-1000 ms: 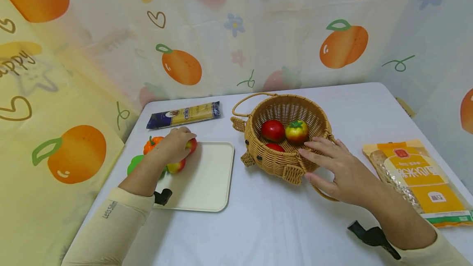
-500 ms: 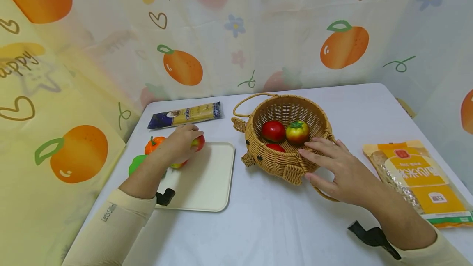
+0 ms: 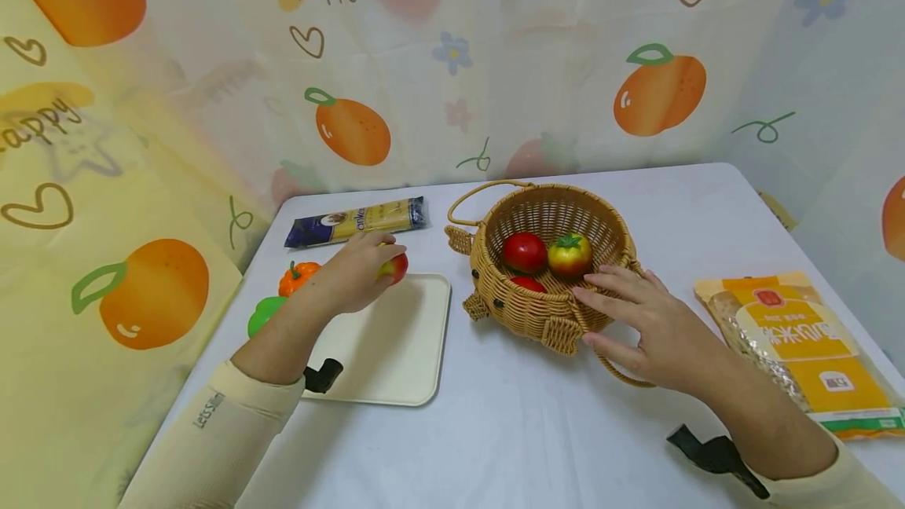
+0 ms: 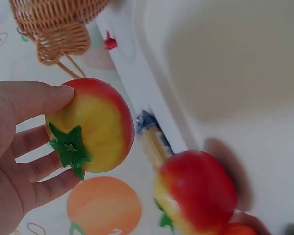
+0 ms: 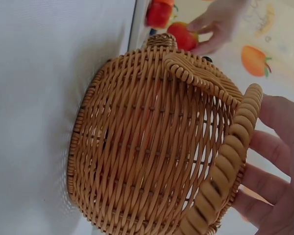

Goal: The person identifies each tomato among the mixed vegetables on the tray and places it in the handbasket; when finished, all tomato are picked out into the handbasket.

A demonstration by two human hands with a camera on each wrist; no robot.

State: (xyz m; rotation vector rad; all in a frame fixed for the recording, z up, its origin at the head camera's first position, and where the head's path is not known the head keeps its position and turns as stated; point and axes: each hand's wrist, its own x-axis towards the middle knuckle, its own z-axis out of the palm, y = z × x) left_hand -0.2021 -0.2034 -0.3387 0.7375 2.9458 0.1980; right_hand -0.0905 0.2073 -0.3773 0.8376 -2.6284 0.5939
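Observation:
Fingers and thumb of my left hand (image 3: 356, 273) grip a red-and-yellow tomato (image 4: 90, 127) with a green calyx, raised over the far part of the cream tray (image 3: 396, 371). Another tomato (image 4: 198, 191) of the same colours lies on the tray, hidden behind my left hand and arm in the head view. My right hand (image 3: 646, 328) rests with nearly straight fingers at the near right rim of the wicker basket (image 3: 523, 316), beside its handle (image 5: 230, 161). Inside the basket are a red fruit (image 3: 525, 252), a red-and-yellow tomato (image 3: 570, 256) and a partly hidden red fruit (image 3: 529, 283).
An orange pepper (image 3: 298, 277) and a green vegetable (image 3: 265, 314), partly covered by my left arm, are at the tray's left. Behind the tray is a blue-and-yellow pasta packet (image 3: 357, 221). A yellow grain bag (image 3: 802, 348) lies at the right.
My left hand has lifted the tomato and carried it up and to the right over the tray. My right hand and the basket have stayed in place.

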